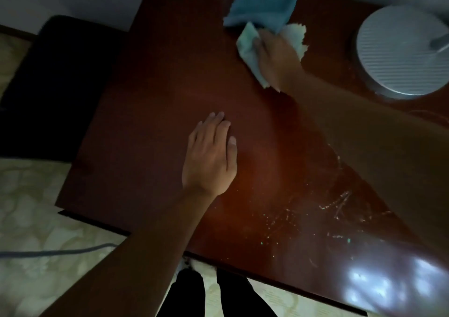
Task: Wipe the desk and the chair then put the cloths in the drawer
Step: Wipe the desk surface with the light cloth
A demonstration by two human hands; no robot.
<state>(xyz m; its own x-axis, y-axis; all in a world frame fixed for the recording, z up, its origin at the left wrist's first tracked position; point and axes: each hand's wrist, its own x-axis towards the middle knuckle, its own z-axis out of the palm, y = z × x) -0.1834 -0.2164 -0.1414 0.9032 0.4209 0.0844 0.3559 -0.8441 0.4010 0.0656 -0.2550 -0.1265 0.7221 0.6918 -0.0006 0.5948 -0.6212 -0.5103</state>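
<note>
1. Head view: the right hand (277,57) presses a pale cloth (247,47) on the far part of the desk (150,112); its fingers are hidden, so I cannot tell the grip.
2. The cloth's long axis runs from far-left to near-right.
3. A blue cloth (262,6) lies just behind, touching it.
4. The left hand (210,156) rests flat, fingers straight, holding nothing.

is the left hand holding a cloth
No, the left hand lies flat and bare on the desk; the right hand has the pale cloth.
</note>
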